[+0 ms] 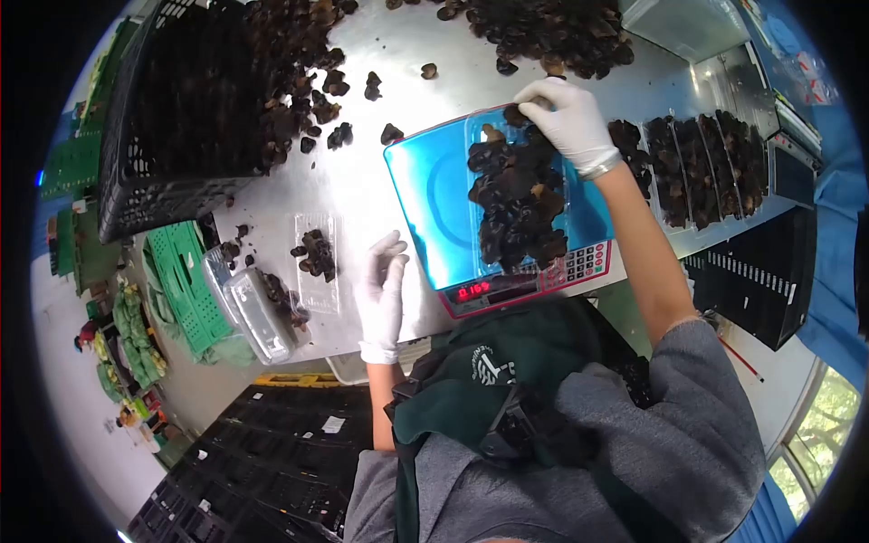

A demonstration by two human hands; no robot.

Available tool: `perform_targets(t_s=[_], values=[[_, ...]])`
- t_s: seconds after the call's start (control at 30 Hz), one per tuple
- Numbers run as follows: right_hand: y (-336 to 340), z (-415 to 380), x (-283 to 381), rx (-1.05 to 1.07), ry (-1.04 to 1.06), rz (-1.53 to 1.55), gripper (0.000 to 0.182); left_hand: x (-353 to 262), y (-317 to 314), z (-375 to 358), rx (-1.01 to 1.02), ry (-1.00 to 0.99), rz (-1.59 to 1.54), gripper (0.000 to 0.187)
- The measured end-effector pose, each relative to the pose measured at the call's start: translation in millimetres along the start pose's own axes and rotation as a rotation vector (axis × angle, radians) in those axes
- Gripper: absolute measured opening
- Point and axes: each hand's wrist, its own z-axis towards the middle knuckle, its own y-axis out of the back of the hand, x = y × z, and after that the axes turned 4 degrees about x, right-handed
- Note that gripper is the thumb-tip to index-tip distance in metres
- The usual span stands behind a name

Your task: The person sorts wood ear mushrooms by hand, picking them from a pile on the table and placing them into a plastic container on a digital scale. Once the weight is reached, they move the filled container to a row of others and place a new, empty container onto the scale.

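Observation:
My right hand (pixel 568 118), in a white glove, pinches a dark wood ear mushroom (pixel 516 115) above the far end of a clear tray (pixel 476 136). Dark wood ear mushrooms (pixel 516 204) fill that tray, which rests on the blue platform of a digital scale (pixel 421 190). The red display (pixel 473 290) seems to read 0.169. My left hand (pixel 384 290), also gloved, is left of the scale with its fingers loosely bent and apart, holding nothing. Left of it, a partly filled clear tray (pixel 321 290) lies on the metal table (pixel 362 118).
A black crate (pixel 136 172) of mushrooms tips toward the table at left, beside a loose pile (pixel 303 81). More mushrooms (pixel 552 36) lie at the back. Filled trays (pixel 706 167) line up at right. Stacked empty trays (pixel 258 312) sit near the left edge.

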Motion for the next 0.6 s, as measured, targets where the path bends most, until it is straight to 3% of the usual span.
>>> perform_targets(t_s=[0.1, 0.2, 0.3, 0.37, 0.4, 0.43, 0.53, 0.57, 0.6], values=[[7, -18, 40, 0.029, -0.162, 0.262, 0.012, 11, 25, -10, -0.051, 0.027, -0.077, 0.033], [-22, -46, 99, 0.144, -0.181, 0.558, 0.010, 18, 31, -21, -0.045, -0.046, -0.290, 0.049], [-87, -80, 146, 0.606, -0.264, 0.682, 0.010, 22, 34, -40, 0.047, -0.146, -0.730, 0.061], [-141, -99, 154, 0.769, -0.081, 0.729, 0.011, 65, 67, -65, 0.067, 0.072, -0.454, 0.054], [-176, -106, 143, 0.795, -0.090, 0.686, 0.013, 49, 84, -80, 0.038, 0.366, -0.486, 0.040], [-200, -104, 144, 0.770, -0.113, 0.610, 0.014, 62, 92, -95, -0.076, 0.369, -0.493, 0.024], [-258, -85, 161, 0.621, -0.118, 0.465, 0.021, 118, 139, -149, -0.301, 0.527, -0.295, 0.020], [-278, -75, 168, 0.534, -0.072, 0.473, 0.025, 142, 155, -171, -0.376, 0.562, -0.261, 0.030], [-307, -67, 168, 0.417, 0.040, 0.416, 0.029, 200, 172, -200, -0.505, 0.563, 0.048, 0.050]])
